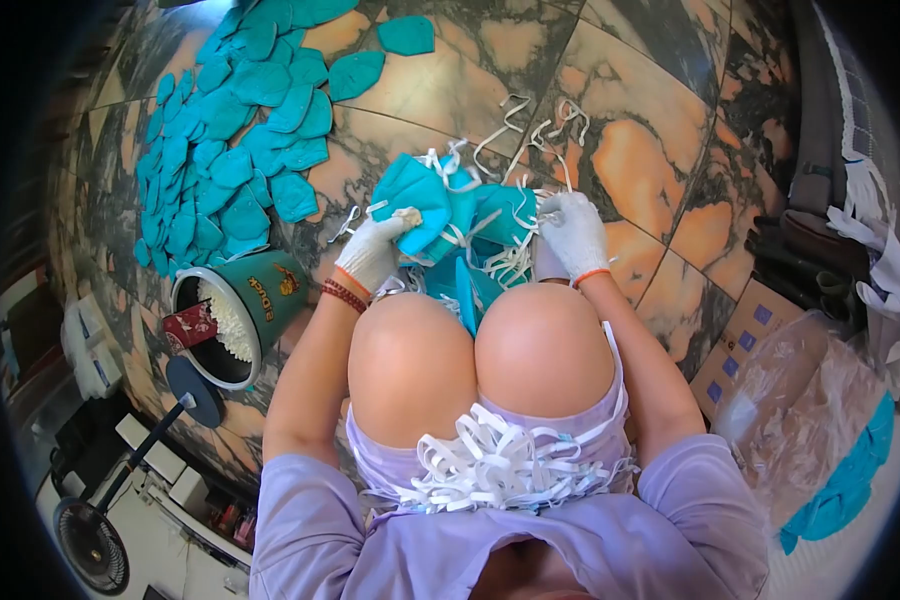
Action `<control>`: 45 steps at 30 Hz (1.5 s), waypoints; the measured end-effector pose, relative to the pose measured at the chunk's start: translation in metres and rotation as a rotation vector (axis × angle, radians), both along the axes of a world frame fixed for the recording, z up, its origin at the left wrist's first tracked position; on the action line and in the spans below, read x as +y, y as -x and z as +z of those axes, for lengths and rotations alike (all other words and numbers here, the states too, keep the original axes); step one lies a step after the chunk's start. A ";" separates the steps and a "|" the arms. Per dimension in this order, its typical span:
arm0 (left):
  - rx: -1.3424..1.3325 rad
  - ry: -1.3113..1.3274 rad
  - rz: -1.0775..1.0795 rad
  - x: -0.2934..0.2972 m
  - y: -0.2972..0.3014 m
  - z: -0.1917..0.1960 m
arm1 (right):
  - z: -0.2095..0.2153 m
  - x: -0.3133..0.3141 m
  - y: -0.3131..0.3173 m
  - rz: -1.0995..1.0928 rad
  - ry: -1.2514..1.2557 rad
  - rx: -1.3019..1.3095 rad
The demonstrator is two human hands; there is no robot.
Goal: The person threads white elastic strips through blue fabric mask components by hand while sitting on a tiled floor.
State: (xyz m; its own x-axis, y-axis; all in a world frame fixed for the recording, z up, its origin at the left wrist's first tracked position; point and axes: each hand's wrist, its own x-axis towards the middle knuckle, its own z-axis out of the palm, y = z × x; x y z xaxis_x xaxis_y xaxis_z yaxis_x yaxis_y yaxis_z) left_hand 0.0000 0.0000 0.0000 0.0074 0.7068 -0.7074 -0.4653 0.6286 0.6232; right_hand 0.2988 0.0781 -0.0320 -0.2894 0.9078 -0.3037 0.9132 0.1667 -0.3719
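Note:
My left hand (372, 250), in a white knit glove with an orange cuff, is closed on the edge of a teal cup-shaped face mask (422, 200) above my knees. My right hand (576, 234), gloved alike, has its fingers curled at the masks' right side, pinching a thin white elastic strap (567, 176). Between both hands lies a bunch of more teal masks (500, 212) with white straps tangled among them. The lower part of this bunch is hidden behind my knees. A heap of loose white elastic loops (490, 458) rests on my lap.
A large pile of teal masks (232, 165) covers the marble floor (660, 170) at far left. Nearer stands a dark green bucket (275, 290) holding white bits and a red packet (190, 327). A fan (90, 545) is lower left; a cardboard box (740, 345) and clear plastic bag (795, 400) lie right.

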 end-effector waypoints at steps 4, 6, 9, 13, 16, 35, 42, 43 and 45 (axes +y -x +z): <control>-0.333 -0.058 0.133 -0.009 0.000 0.027 | 0.084 0.009 0.023 -0.271 0.346 0.614; -0.404 -0.158 0.050 -0.001 -0.007 0.058 | 0.123 0.013 0.038 -0.300 0.515 0.799; -0.235 -0.224 0.082 0.002 -0.009 0.065 | 0.145 0.014 0.056 -0.024 0.342 0.880; -0.263 -0.260 0.026 0.014 -0.029 0.129 | 0.161 0.019 0.054 -0.142 0.207 0.888; 0.009 -0.231 0.100 0.010 -0.029 0.145 | 0.183 0.020 0.047 -0.267 -0.009 0.896; -0.633 -0.625 0.260 -0.016 -0.080 0.224 | 0.284 -0.019 0.030 0.103 -0.479 0.778; -0.363 -0.558 0.230 -0.035 -0.128 0.242 | 0.328 -0.050 0.030 0.206 -0.469 0.577; -0.364 -0.565 0.230 -0.043 -0.125 0.241 | 0.334 -0.049 0.026 0.210 -0.465 0.622; 0.096 -0.475 -0.192 -0.058 -0.116 0.237 | 0.346 -0.048 0.016 0.221 -0.458 0.709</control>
